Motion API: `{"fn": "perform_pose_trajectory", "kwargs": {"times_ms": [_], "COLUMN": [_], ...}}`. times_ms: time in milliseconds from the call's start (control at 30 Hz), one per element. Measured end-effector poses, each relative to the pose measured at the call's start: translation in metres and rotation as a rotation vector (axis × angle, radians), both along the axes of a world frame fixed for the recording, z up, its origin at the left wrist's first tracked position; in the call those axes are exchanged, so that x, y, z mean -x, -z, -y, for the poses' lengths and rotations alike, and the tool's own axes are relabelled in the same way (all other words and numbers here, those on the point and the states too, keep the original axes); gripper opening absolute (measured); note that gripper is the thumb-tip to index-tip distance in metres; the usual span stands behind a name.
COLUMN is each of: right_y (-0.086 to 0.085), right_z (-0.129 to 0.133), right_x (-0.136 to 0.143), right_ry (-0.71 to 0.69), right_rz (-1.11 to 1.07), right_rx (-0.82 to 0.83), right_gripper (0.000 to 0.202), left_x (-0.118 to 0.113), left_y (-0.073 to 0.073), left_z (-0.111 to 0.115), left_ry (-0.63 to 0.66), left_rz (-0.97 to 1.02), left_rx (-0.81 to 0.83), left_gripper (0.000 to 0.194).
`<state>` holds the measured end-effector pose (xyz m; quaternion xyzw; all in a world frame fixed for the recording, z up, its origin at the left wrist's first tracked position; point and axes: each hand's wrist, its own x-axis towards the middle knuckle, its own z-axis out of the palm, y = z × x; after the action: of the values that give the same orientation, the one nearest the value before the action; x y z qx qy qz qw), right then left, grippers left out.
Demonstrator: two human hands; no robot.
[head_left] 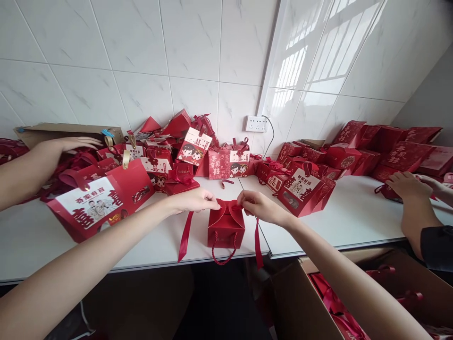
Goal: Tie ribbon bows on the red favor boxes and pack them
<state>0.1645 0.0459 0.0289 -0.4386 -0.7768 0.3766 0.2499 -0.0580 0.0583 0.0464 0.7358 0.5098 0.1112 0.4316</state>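
Note:
A small red gift box with a twisted rope handle stands upright at the table's front edge, its curved top flaps folded inward. My left hand pinches a red ribbon at the box's upper left corner, and one ribbon tail hangs below that hand. At the upper right corner my right hand is closed on the ribbon too, with the other tail dangling over the table edge. The handle droops in front of the box. Fingertips partly hide the ribbon where it meets the flaps.
Printed red gift boxes and a larger red gift bag crowd the white table. An open carton stands below right. One person's arm reaches in at left; other hands work at right. A power strip is on the wall.

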Motion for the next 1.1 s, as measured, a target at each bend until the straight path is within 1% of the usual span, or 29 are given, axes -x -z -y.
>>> {"fn": "perform_pose_trajectory", "kwargs": {"times_ms": [100, 167, 267, 500, 633, 800, 1000, 1100], "right_y": [-0.004, -0.006, -0.005, 0.005, 0.003, 0.002, 0.007, 0.011], "right_z": [0.004, 0.006, 0.005, 0.002, 0.004, 0.005, 0.000, -0.002], "right_x": [0.003, 0.004, 0.005, 0.005, 0.006, 0.004, -0.001, -0.004], "right_ry": [0.024, 0.046, 0.056, -0.011, 0.000, 0.030, -0.012, -0.009], "right_rz": [0.065, 0.066, 0.041, -0.051, -0.049, -0.025, -0.100, -0.115], "right_rx": [-0.029, -0.029, -0.009, 0.027, 0.004, 0.019, 0.073, 0.115], "right_gripper": [0.016, 0.012, 0.015, 0.010, 0.010, 0.013, 0.016, 0.019], "left_x": [-0.001, -0.001, -0.001, 0.002, 0.004, 0.006, 0.008, 0.009], "left_y": [-0.001, 0.000, 0.000, 0.000, 0.000, 0.000, -0.004, -0.005], "left_z": [0.001, 0.002, 0.003, 0.000, -0.001, -0.001, 0.000, 0.000], "left_ry": [-0.022, -0.053, -0.074, -0.024, -0.014, 0.027, 0.094, 0.099], "left_rz": [0.039, 0.095, 0.128, 0.063, 0.020, -0.009, -0.023, -0.008], "left_rx": [0.036, 0.094, 0.124, 0.104, 0.072, 0.049, 0.047, 0.078], "left_gripper": [0.033, 0.031, 0.030, 0.033, 0.033, 0.035, 0.023, 0.022]}}
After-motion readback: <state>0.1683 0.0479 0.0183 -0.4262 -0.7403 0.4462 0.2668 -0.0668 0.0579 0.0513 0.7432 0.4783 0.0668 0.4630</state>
